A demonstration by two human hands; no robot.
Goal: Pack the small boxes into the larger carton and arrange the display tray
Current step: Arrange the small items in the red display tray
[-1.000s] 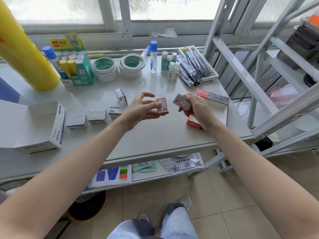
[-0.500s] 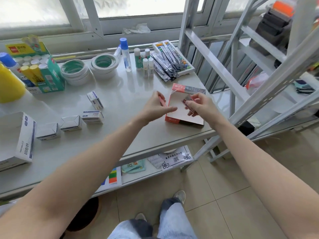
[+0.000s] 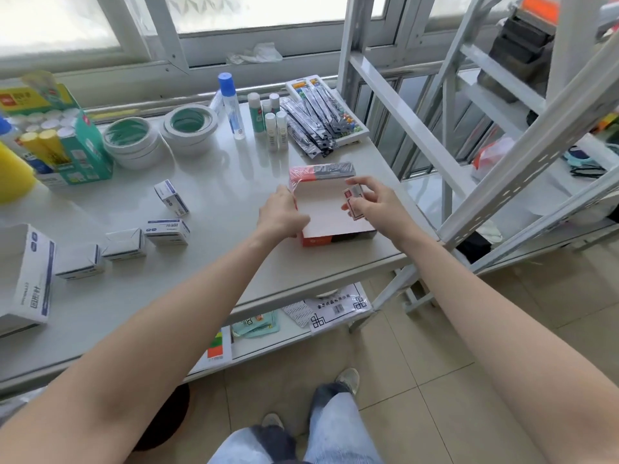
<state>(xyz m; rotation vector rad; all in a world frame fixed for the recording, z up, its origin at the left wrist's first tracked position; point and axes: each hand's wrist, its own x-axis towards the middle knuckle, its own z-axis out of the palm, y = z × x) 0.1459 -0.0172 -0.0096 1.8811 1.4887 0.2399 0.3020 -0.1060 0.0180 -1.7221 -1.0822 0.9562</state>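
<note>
A person stands at a pale bench [image 3: 207, 272] under a window, both bare arms reaching forward to an open red-and-black carton [image 3: 330, 212] near the bench's right edge. The carton's lid stands up at the back, leaving the pale inside open from above, probably so boxes can drop straight in.

The left hand [image 3: 281, 216] rests against the carton's left wall, fingers curled on its rim and closed around it; this looks like bracing, to keep the light carton from sliding. Whether it also holds a small box cannot be told.

The right hand [image 3: 375, 204] hovers over the carton's right side, its fingers pinched on a small red-and-white box [image 3: 352, 202], tilted and just at the rim, apparently about to be set against the right wall.

To the left, well apart from the carton, lie four small white-and-blue boxes [image 3: 167, 231], three in a rough row and one standing behind them. Farther left a bigger white box [image 3: 31, 279] lies open at the bench edge.

Along the back sit two stacks of tape rolls [image 3: 157, 135], glue bottles [image 3: 268, 118], a tray of pens [image 3: 326, 112] and a green display tray [image 3: 72, 145] of glue sticks. Metal shelving [image 3: 502, 145] stands at right.
</note>
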